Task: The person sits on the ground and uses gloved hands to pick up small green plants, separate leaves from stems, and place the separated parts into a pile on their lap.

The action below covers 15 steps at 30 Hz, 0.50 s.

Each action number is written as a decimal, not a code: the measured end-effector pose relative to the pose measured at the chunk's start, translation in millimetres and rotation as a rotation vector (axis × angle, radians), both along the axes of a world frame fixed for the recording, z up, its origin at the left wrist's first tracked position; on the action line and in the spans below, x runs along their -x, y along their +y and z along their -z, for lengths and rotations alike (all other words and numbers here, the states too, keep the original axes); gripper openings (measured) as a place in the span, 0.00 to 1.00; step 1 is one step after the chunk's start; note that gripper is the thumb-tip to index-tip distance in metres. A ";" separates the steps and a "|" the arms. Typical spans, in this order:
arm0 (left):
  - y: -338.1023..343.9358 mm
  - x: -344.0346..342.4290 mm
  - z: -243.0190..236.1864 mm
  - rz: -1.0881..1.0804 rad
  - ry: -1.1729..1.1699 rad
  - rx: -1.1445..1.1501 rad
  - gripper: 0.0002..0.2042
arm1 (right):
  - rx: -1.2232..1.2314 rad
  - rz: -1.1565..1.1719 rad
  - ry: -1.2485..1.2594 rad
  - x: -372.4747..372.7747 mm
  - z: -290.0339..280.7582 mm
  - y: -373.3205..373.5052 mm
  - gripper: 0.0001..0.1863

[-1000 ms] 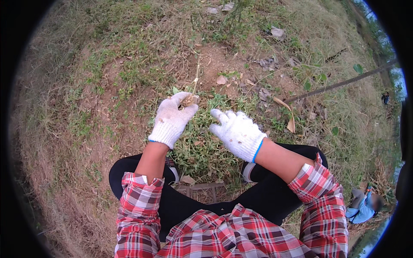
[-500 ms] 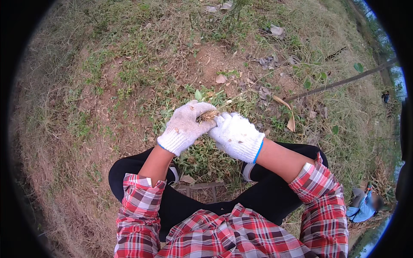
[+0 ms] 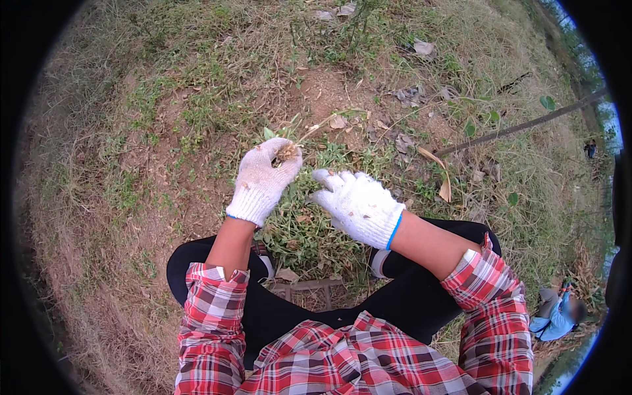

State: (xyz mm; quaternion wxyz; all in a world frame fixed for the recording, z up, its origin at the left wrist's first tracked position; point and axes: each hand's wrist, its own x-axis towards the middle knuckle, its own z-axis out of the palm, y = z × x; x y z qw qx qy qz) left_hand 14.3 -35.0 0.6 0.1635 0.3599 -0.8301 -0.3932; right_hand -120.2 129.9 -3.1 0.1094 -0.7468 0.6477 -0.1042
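My left hand [image 3: 262, 183], in a white knitted glove, is closed around a small bunch of pulled weeds [image 3: 288, 151]. Dry, straw-coloured matter shows between its thumb and fingers, and thin stems and a few green leaves stick out past the fingertips. To its right, my right hand [image 3: 361, 207], in a matching glove with a blue cuff edge, hangs apart from it. The right fingers point left, loosely spread, with nothing visible in them. Below both hands lies a heap of green cut weeds [image 3: 304, 238], between my feet.
Several dry leaves [image 3: 445, 191] lie on the right. A thin woody stem [image 3: 520, 125] slants in from the upper right. Low grass [image 3: 210, 118] and bare soil [image 3: 322, 92] spread ahead. A person in blue [image 3: 558, 319] crouches at the far right.
My hands were together at the bunch of weeds; now they are apart. The left has moved left and slightly forward with the bunch, while the right stays nearly in place with its fingers opened.
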 end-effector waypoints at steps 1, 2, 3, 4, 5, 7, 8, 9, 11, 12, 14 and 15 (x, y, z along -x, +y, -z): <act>-1.4 -1.1 3.2 0.044 -0.001 -0.030 0.16 | -0.014 0.000 0.004 0.5 0.8 1.5 0.12; -2.7 -2.2 8.8 0.088 -0.002 -0.059 0.16 | -0.004 -0.003 0.017 1.3 1.6 2.7 0.11; -2.7 -2.3 7.2 0.131 -0.006 -0.091 0.15 | 0.005 -0.007 0.028 1.5 1.8 2.9 0.11; 0.5 -1.4 -2.7 0.208 -0.069 -0.096 0.15 | 0.013 -0.010 0.039 1.6 1.9 2.8 0.11; 2.4 -0.5 0.6 0.240 -0.057 -0.107 0.16 | -0.021 -0.018 0.053 1.3 -0.1 1.5 0.10; 5.7 -0.4 6.5 0.301 -0.034 -0.130 0.16 | -0.088 -0.037 0.082 -1.8 -7.8 -2.4 0.09; 6.2 -0.1 6.6 0.310 -0.076 -0.169 0.18 | -0.091 -0.047 0.085 -3.2 -9.6 -3.2 0.08; 7.6 0.7 6.8 0.327 -0.082 -0.160 0.18 | -0.093 -0.055 0.089 -3.9 -10.7 -3.1 0.08; 10.5 0.6 7.9 0.361 -0.094 -0.142 0.18 | -0.100 -0.067 0.108 -4.9 -9.1 -2.1 0.08; 11.5 0.8 7.6 0.373 -0.123 -0.134 0.19 | -0.107 -0.070 0.125 -4.9 -5.4 -1.5 0.08; 12.9 2.6 1.9 0.365 -0.132 -0.123 0.19 | -0.112 -0.073 0.124 -5.1 -2.4 -1.0 0.08; 13.4 3.0 -0.3 0.361 -0.136 -0.117 0.20 | -0.110 -0.072 0.108 -5.5 -1.9 -0.8 0.08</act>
